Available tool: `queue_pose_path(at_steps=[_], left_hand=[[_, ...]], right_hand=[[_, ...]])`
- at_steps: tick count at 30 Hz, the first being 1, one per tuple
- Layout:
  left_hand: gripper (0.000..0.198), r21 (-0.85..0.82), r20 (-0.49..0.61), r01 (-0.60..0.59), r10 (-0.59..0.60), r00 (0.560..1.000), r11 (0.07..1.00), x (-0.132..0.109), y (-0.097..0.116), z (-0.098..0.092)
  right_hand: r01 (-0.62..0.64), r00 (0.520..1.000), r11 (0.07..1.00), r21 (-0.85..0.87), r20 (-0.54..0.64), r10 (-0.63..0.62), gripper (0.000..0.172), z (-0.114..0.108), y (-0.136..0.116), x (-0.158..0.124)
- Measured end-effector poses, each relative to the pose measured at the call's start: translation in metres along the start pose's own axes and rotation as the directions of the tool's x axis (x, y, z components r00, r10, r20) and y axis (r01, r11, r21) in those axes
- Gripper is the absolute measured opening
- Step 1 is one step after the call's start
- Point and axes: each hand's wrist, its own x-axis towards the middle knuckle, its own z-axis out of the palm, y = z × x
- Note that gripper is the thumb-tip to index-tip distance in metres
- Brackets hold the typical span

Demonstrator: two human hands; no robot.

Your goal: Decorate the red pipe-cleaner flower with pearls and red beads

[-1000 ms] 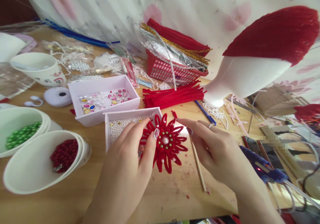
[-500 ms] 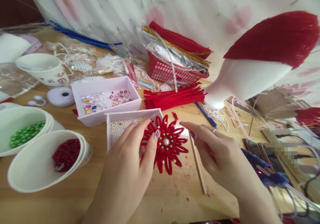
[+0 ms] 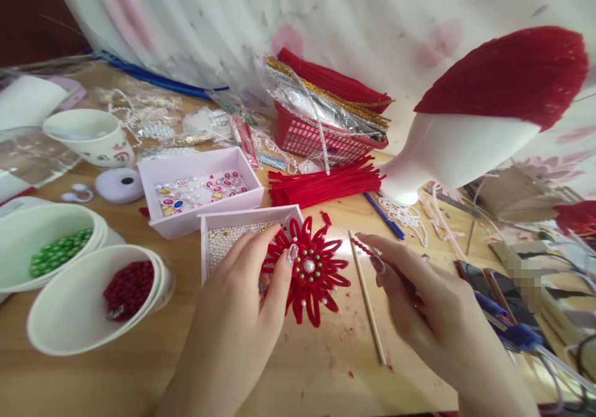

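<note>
A red pipe-cleaner flower (image 3: 321, 286) with looped petals is pinched at its left side between the thumb and fingers of my left hand (image 3: 242, 299). Its centre has a large white pearl ringed by green beads, and small white pearls dot the petals. To the right of the flower and apart from it, my right hand (image 3: 414, 286) grips a short dark red beaded strand (image 3: 362, 245), whose tip points toward the petals. The far end of that strand is hidden in my fingers. A thin wooden stick (image 3: 367, 305) lies on the table between my hands.
White boxes hold pearls (image 3: 218, 243) and coloured gems (image 3: 223, 184). Paper cups at left contain green beads (image 3: 60, 252) and dark red beads (image 3: 130, 290). Red pipe cleaners (image 3: 321, 184), a red basket (image 3: 321, 134) and a white mannequin head (image 3: 465, 144) stand behind; a blue glue gun (image 3: 516, 333) lies right.
My right hand has drawn back to the right, away from the flower, and the red beaded strand now shows at its fingertips. My left hand still holds the flower in nearly the same place.
</note>
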Motion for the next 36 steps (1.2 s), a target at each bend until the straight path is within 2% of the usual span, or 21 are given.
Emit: queue_pose_path(at_steps=[5,15,20,36], left_hand=[[0.038,0.0,0.019,0.02,-0.02,1.0,1.0,0.0,0.0,0.0],[0.039,-0.012,0.029,0.036,-0.035,0.999,0.999,0.0,0.001,-0.002],[0.038,-0.008,0.026,0.037,-0.037,0.999,0.999,0.0,-0.001,-0.001],[0.035,0.001,0.012,0.02,-0.02,1.0,1.0,-0.001,-0.002,-0.001]], right_hand=[[-0.09,0.995,0.996,0.024,-0.033,0.091,0.023,0.0,0.001,-0.006],[-0.063,0.997,0.998,0.029,-0.032,0.063,0.032,0.002,0.005,-0.009],[-0.002,0.999,0.999,0.043,-0.038,0.003,0.041,0.003,0.006,-0.008],[-0.062,0.998,0.996,0.065,-0.03,0.064,0.035,0.016,0.008,-0.013]])
